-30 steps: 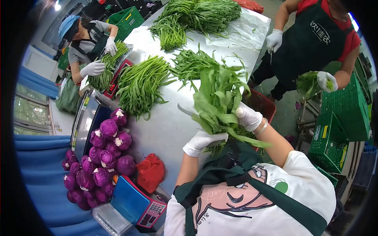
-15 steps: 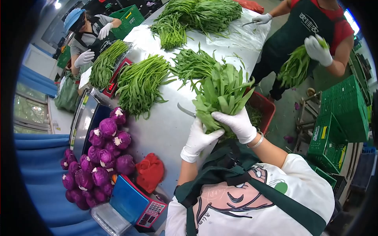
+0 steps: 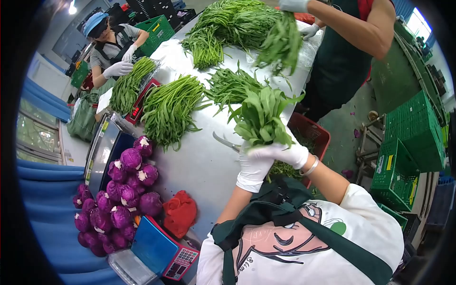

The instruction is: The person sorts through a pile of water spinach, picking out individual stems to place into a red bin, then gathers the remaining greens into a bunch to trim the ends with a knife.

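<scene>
While both white-gloved hands close round its stems, the bunch of broad-leaved green vegetables [image 3: 262,116] stands upright above the near edge of the shiny metal surface [image 3: 199,161], leaves fanning upward. The fingers [image 3: 273,151] of the right hand [image 3: 281,153] wrap the base of the bunch from the right, and the left hand [image 3: 253,167] grips just below and beside it, touching the right hand. A silver bangle [image 3: 311,167] circles the right wrist. Just left of the hands a knife blade [image 3: 224,141] lies flat on the surface. Behind the bunch, to the right, sits a red plastic crate [image 3: 314,133] with green trimmings inside. Further out on the surface lie heaps of long-stemmed greens [image 3: 171,107], and a pile of purple cabbages [image 3: 118,190] rests to the left beside a red cloth [image 3: 180,212] and a blue weighing scale [image 3: 159,249]. Across the surface, a co-worker's gloved hand [image 3: 293,4] holds a hanging bunch of greens [image 3: 280,42]; another person in a blue cap [image 3: 94,21] handles greens at the far left. Stacked green crates [image 3: 411,135] stand on the right.
</scene>
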Motion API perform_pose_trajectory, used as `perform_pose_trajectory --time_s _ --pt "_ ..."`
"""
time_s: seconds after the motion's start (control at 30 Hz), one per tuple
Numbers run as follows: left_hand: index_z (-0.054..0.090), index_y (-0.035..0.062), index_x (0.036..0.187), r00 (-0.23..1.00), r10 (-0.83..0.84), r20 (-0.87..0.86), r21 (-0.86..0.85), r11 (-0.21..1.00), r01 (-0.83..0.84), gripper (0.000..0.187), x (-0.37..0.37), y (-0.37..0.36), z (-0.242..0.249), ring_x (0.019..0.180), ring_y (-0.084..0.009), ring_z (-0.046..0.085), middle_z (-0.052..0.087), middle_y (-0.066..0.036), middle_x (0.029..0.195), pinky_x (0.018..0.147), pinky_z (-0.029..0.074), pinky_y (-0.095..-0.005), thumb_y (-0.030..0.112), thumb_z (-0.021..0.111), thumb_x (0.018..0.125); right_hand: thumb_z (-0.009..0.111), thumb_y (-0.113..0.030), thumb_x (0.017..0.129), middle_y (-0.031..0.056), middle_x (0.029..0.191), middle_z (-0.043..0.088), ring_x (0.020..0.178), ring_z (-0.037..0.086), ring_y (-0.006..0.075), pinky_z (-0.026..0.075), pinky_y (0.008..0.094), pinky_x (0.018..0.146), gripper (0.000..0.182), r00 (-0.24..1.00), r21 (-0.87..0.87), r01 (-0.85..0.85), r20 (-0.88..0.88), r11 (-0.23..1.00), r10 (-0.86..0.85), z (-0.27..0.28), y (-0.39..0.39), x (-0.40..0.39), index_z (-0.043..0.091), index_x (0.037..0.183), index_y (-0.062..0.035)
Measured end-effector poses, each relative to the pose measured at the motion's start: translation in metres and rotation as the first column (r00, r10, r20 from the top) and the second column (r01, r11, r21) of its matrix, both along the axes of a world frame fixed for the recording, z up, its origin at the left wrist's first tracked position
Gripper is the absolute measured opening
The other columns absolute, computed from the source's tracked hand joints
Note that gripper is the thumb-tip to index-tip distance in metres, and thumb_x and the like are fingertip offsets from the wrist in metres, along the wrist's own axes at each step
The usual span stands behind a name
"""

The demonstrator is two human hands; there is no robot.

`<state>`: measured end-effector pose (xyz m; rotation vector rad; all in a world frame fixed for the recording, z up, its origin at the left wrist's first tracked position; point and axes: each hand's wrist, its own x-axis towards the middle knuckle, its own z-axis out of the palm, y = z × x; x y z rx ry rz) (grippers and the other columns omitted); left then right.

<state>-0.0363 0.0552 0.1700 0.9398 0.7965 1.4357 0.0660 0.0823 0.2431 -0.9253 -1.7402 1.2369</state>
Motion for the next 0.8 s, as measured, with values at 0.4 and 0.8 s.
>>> perform_pose_trajectory --time_s 0.4,0.8 --pt "0.039 0.0005 0.131 0.89 0.324 -0.321 0.048 0.944 -0.326 0.05 -0.126 -0.011 0.011 0.114 -0.0248 0.05 0.051 -0.015 0.123 0.1 0.035 -0.0366 0.031 0.045 0.092 0.07 -0.01 0.078 0.0017 0.097 0.062 0.088 0.057 0.0097 0.046 0.0256 0.082 0.034 0.922 -0.141 0.384 0.11 0.912 -0.371 0.046 0.019 0.089 0.058 0.109 -0.0009" --pt "0.034 0.0049 0.135 0.682 0.082 0.727 -0.564 0.637 0.525 0.066 -0.026 0.011 -0.095 0.128 -0.0328 0.031 0.034 -0.017 0.14 0.105 0.023 -0.0541 0.055 0.03 0.091 0.056 -0.025 0.089 0.0111 0.097 0.064 0.086 0.063 0.0215 0.052 0.0343 0.08 0.026 0.569 -0.392 0.011 -0.755 0.92 -0.328 0.07 0.06 0.115 0.059 0.101 -0.002"
